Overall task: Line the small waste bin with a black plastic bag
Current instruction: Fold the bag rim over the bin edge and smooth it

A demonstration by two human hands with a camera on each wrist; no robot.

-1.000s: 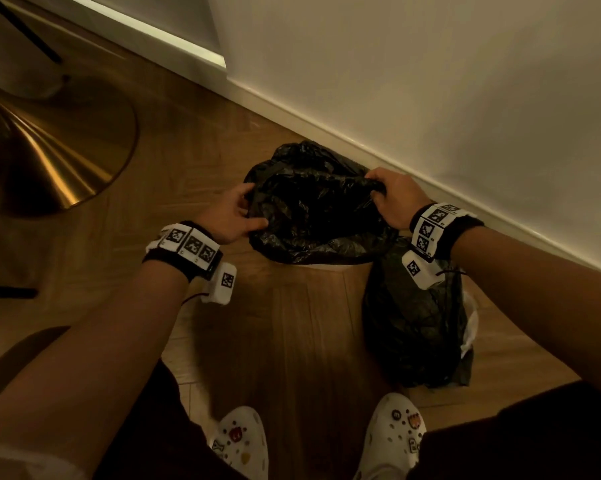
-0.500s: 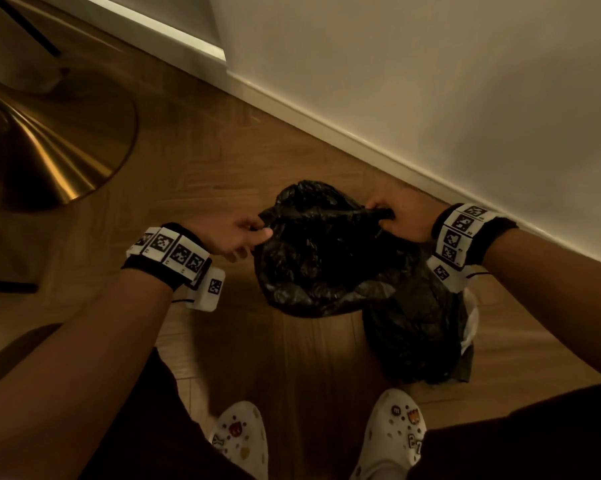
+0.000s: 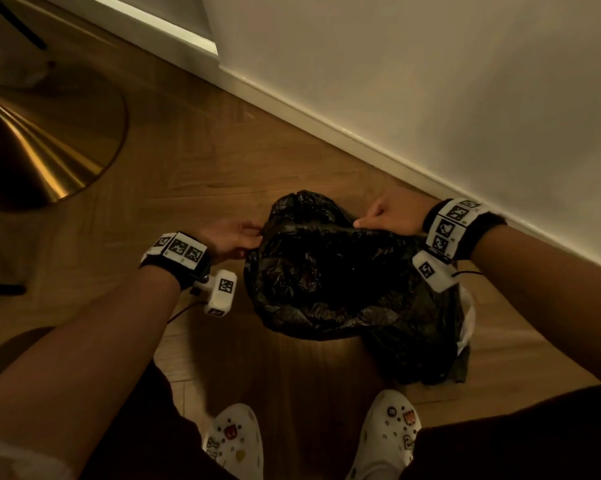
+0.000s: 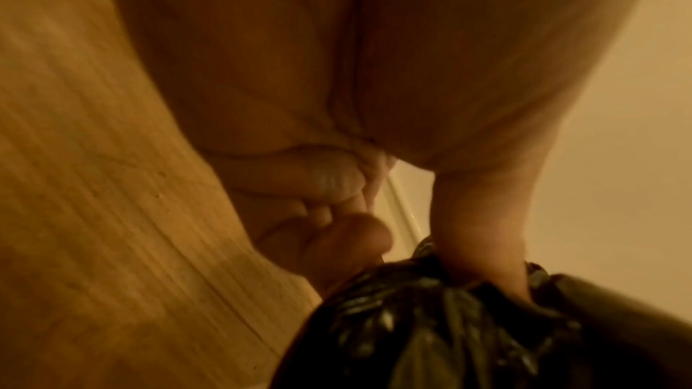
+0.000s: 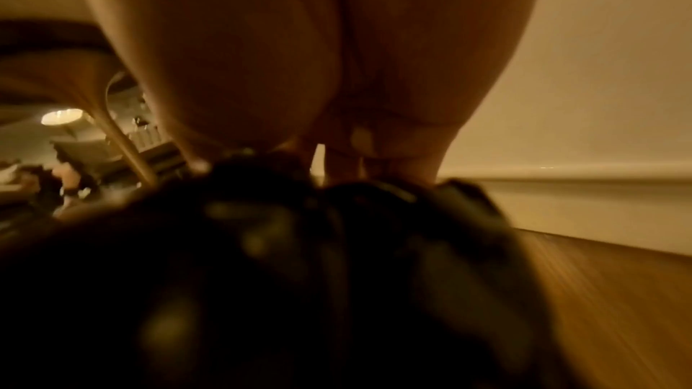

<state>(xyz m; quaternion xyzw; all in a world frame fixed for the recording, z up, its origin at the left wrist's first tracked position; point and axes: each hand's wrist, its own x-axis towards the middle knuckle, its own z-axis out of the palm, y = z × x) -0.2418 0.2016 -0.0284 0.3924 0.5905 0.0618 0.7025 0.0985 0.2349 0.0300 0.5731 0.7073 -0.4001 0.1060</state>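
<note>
Status: lining is partly done. The crinkled, glossy black plastic bag (image 3: 326, 271) has its mouth stretched open between both hands, above the wooden plank floor (image 3: 195, 161) near the white skirting board (image 3: 326, 123). The left hand (image 3: 235, 239) pinches the bag's left edge, thumb and curled fingers (image 4: 337, 235) bunching the film; the right hand (image 3: 392, 216) grips the far right edge. The small waste bin itself cannot be made out (only a pale sliver under the bag's lower fold, possibly its rim). Remaining, in my judgement: folding the edge over the rim and pressing the slack inside. A second dark, limp plastic bag (image 3: 420, 344) lies just right, beside white perforated clogs (image 3: 385, 441).
</note>
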